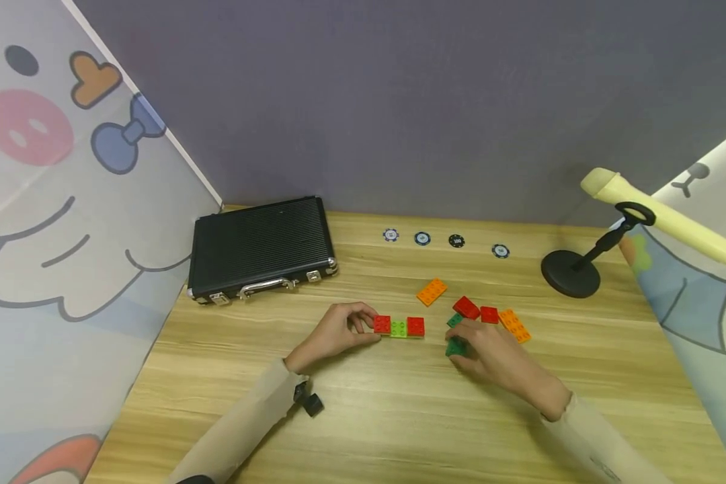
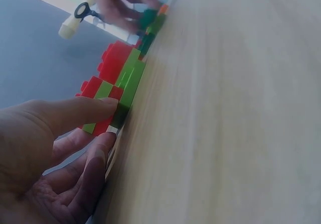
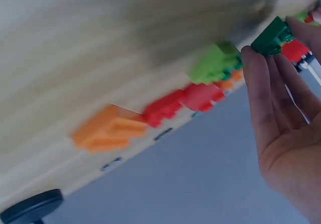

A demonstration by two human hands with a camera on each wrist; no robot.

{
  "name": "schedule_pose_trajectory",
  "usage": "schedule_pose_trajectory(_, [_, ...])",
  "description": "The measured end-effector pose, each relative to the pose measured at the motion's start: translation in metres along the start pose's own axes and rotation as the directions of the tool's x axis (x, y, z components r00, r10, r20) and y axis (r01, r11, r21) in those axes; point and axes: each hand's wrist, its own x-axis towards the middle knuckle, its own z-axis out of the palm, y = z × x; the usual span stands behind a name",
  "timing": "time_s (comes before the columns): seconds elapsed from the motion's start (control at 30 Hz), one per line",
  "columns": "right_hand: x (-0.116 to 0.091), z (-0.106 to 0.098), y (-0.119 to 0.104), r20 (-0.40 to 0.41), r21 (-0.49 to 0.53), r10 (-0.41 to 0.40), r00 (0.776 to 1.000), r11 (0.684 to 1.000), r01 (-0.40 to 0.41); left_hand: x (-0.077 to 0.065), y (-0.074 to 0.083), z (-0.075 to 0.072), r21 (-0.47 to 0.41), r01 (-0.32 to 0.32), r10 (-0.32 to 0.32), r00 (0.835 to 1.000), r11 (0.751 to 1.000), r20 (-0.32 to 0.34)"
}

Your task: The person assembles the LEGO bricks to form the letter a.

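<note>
My left hand (image 1: 339,329) pinches the left end of a joined row of toy bricks (image 1: 398,329) between thumb and fingers. The row has a lime green middle with red bricks raised at both ends; in the left wrist view the held end of the brick row (image 2: 103,91) shows stacked red and green layers. To its right, my right hand (image 1: 490,353) pinches a dark green brick (image 3: 272,36) at its fingertips, just above the table. Another dark green brick (image 1: 455,320) lies just beyond those fingers. A lime green brick (image 3: 215,63) appears beside them in the right wrist view.
Two red bricks (image 1: 466,308) and an orange brick (image 1: 514,326) lie beyond my right hand, another orange brick (image 1: 432,292) farther left. Several poker chips (image 1: 422,238) line the back. A black case (image 1: 260,249) stands at left, a yellow microphone (image 1: 659,215) on a stand at right.
</note>
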Motion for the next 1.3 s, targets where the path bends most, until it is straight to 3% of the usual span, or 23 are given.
schedule_pose_trajectory(0.27, [0.037,-0.014,-0.013,-0.078,0.122,-0.062,0.995,0.99,0.071,0.002,-0.001,0.0,-0.006,-0.009,0.009,1.0,1.0,0.002])
schedule_pose_trajectory(0.5, [0.056,-0.015,-0.018,0.01,0.136,-0.081,0.997,0.988,0.079,0.004,-0.001,0.003,0.006,-0.007,0.007,1.0,1.0,0.011])
schedule_pose_trajectory(0.77, [0.064,-0.011,-0.022,0.091,0.126,-0.125,0.988,0.986,0.113,0.003,0.0,0.003,0.004,-0.005,0.005,1.0,1.0,0.008])
schedule_pose_trajectory(1.3, [0.069,-0.006,-0.025,0.036,0.084,-0.175,0.984,0.982,0.172,0.003,0.001,-0.001,0.001,0.006,-0.006,1.0,1.0,-0.004])
